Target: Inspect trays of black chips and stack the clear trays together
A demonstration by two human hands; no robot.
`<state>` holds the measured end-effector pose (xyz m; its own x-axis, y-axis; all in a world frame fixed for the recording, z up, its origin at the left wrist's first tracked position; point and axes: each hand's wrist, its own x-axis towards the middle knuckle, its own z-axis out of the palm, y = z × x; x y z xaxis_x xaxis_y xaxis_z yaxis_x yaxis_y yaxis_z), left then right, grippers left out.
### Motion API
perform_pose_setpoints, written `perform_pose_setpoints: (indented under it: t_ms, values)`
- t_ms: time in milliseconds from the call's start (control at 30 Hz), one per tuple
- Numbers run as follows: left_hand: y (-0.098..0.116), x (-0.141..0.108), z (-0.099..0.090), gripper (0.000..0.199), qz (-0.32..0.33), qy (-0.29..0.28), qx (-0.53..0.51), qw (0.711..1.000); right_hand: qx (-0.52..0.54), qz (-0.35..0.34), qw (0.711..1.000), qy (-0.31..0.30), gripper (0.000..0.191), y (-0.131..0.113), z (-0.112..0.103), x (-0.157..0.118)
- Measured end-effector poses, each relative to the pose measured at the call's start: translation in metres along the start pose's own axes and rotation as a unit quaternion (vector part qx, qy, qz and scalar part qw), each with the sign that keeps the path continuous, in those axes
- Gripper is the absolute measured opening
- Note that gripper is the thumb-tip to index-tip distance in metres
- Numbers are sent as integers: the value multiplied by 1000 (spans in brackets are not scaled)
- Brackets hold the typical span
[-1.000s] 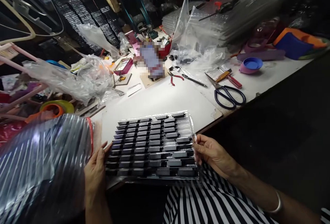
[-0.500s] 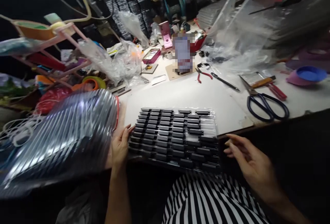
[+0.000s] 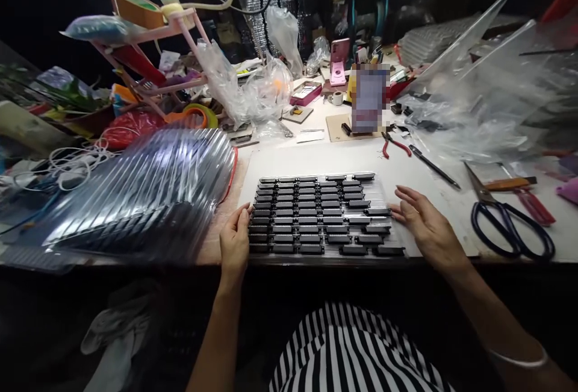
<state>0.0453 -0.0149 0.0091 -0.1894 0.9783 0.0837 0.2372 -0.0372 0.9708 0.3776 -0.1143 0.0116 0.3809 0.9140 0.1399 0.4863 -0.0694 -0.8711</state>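
Observation:
A clear plastic tray (image 3: 376,192) lies flat on the white board (image 3: 289,160) at the bench's front edge. It carries rows of small black rectangular parts (image 3: 309,221) with pin-like teeth; at the right the rows end unevenly. My left hand (image 3: 235,236) grips the tray's left edge, thumb on top, with some fingers hidden. At the tray's right side, my right hand (image 3: 424,223) has its fingers stretched out and apart. Its fingertips are by the end of one row; whether they touch the part there, I cannot tell.
Left of the tray lies a stack of clear ribbed plastic (image 3: 149,193). To the right are red-handled pliers (image 3: 397,144), a black pen (image 3: 433,166) and dark-handled scissors (image 3: 501,223). Behind stand a blurred-out phone-like object (image 3: 370,100) and crumpled plastic bags (image 3: 266,88).
The tray has gone from tilted over the bench edge to flat on the board. My right hand has come in to its right side with fingers straighter. The camera view has shifted.

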Motion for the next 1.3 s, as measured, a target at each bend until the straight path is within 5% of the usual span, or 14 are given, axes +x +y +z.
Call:
perform_pose_setpoints:
  t_ms: [133,367,567,833,1033,1167,1300]
  values:
    - [-2,-2,-3,41,-18,-15,-23,999,29,8,999,-21,54,-11,13,22]
    - [-9,-5,-11,39,-10,-22,-50,998,70,-22,992,-101,51,-40,41,11]
    - [-14,-9,-15,37,12,-15,-53,998,93,-4,996,-11,49,-37,35,41]
    - [-17,-9,-16,38,18,-22,-51,998,56,-9,994,-91,52,-37,57,69]
    - [-16,-12,-17,39,7,-27,-84,996,-16,1,1000,-7,53,-14,31,49]
    - [-11,-9,-14,45,-12,-49,-44,998,-145,6,989,-18,49,8,11,34]
    - [-4,11,-8,47,-2,-80,-1,997,-215,-88,972,-44,46,20,12,36]
